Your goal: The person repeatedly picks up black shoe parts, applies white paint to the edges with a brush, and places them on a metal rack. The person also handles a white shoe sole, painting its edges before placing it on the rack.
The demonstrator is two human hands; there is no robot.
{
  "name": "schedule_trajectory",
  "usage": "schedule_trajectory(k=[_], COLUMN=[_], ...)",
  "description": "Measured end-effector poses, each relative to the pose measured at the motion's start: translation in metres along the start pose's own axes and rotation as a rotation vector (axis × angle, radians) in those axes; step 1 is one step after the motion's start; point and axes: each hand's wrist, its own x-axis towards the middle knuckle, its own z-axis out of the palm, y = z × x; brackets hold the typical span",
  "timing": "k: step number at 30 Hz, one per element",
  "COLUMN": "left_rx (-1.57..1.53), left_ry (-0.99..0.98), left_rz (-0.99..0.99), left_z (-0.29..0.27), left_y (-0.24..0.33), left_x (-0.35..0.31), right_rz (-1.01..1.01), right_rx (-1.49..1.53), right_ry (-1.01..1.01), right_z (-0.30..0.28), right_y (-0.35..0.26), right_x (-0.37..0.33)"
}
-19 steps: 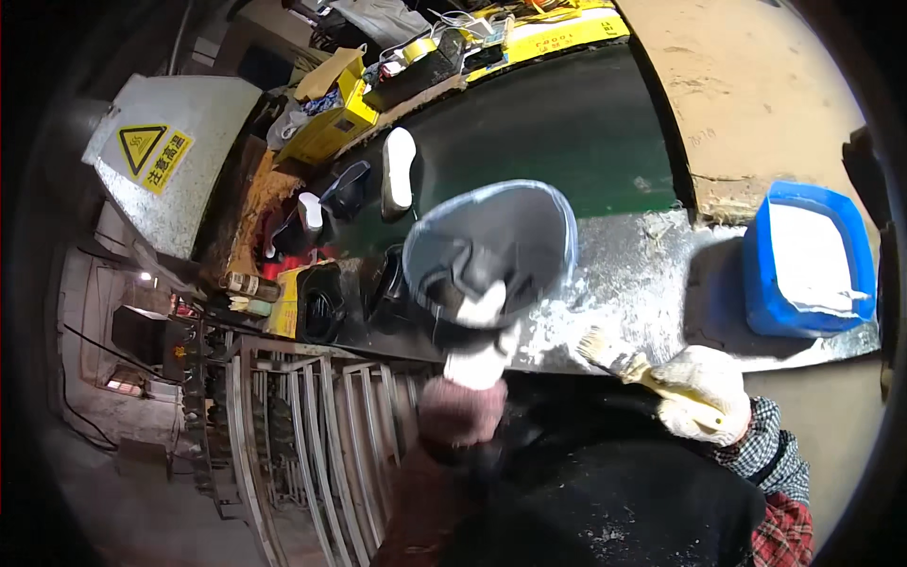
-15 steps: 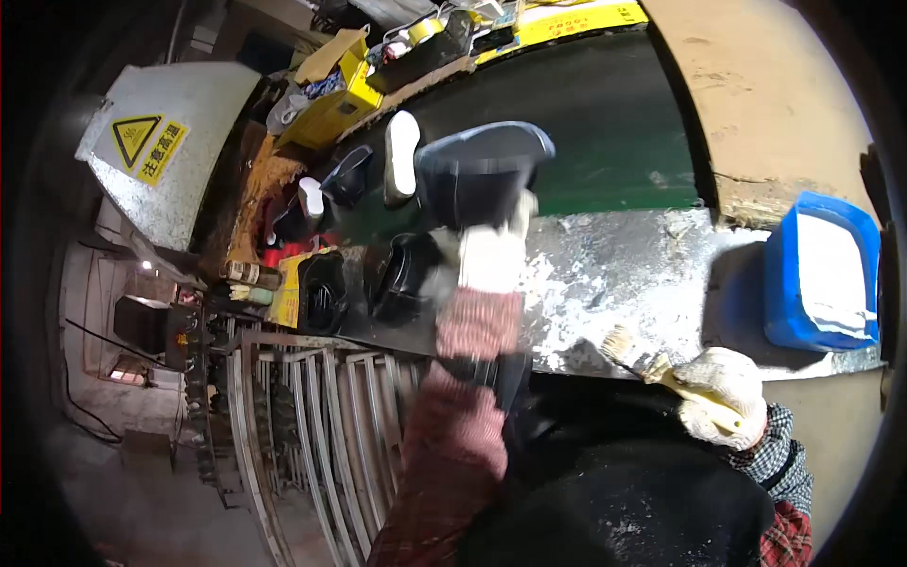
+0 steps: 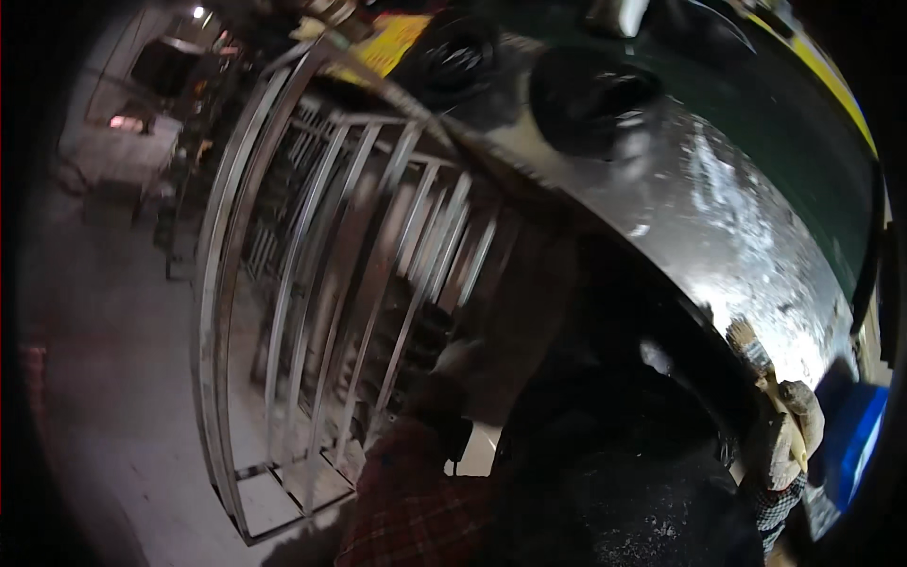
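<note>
My right hand [image 3: 795, 430], in a pale work glove, is closed around the handle of a brush [image 3: 753, 350]. Its bristles point up and away, beside the white-smeared metal edge of the bench [image 3: 704, 217]. My left hand [image 3: 459, 363] is low in front of a metal rack [image 3: 345, 274], dark and blurred, so its fingers cannot be made out. Dark shoes stand in the rack's shadow near it. On the bench, two black shoe uppers, one on the left [image 3: 458, 57] and one farther right [image 3: 595, 99], sit close to the near edge.
A blue container [image 3: 864, 444] is at the right edge of the view. Behind the metal bench strip runs a dark green belt surface [image 3: 803, 142]. Part of a white sole [image 3: 631, 15] shows at the top. Grey floor [image 3: 113, 378] stretches along the left.
The view has swung down and left toward the rack. My left hand has moved from above the belt, by a dark shoe upper, down to the rack. The right hand keeps the brush.
</note>
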Motion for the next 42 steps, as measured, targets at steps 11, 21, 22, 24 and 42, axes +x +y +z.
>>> schedule_trajectory(k=[11,21,22,24,42], left_rx=[-0.808,-1.3,-1.365,-1.485,-1.13], left_ry=[0.966,0.552,0.454,0.259,-0.882], left_rz=[-0.612,-0.279,-0.185,-0.082,0.581], left_z=[-0.018,-0.036,-0.027,-0.013,0.044], left_y=[-0.148,-0.187,-0.189,-0.174,0.349], left_x=[0.064,0.102,0.091,0.07,-0.073], right_rz=[0.057,0.197,0.164,0.11,-0.082], right_rx=[-0.293,-0.371,-0.373,-0.393,-0.478], right_ry=[-0.229,-0.061,-0.086,-0.119,0.914], right_z=[0.046,0.077,0.075,0.066,-0.181], right_y=[-0.127,-0.154,-0.15,-0.148,-0.088], right_x=[0.045,0.033,0.033,0.031,-0.014])
